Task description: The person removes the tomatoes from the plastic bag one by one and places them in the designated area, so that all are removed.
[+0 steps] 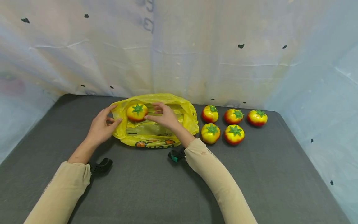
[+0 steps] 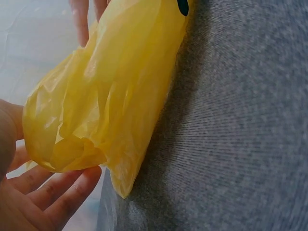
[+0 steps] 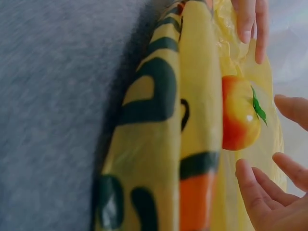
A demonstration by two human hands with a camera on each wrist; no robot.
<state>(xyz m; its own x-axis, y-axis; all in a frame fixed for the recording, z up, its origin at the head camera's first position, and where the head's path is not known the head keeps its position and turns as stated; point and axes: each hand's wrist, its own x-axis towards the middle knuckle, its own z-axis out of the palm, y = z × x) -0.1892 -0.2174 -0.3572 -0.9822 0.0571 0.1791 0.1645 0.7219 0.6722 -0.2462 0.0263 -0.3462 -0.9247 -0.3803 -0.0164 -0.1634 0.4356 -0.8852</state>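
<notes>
A yellow plastic bag (image 1: 155, 141) lies on the dark table with its mouth spread upward. Inside its left end sits a red-and-yellow toy tomato (image 1: 137, 112) with a green star-shaped top. My left hand (image 1: 102, 126) touches the bag's left end, thumb and fingers apart along the rim; in the left wrist view its spread fingers (image 2: 72, 192) rest against the plastic. Over the mouth, my right hand (image 1: 166, 116) reaches toward the tomato with thumb and fingers apart. The right wrist view shows a gap between those fingers (image 3: 252, 190) and the tomato (image 3: 239, 115).
Several similar tomatoes (image 1: 234, 134) stand in two rows to the right of the bag. The grey table (image 1: 156, 186) meets a pale sheet wall (image 1: 190, 62) behind and at both sides. A black strap (image 1: 102, 165) is on the left wrist.
</notes>
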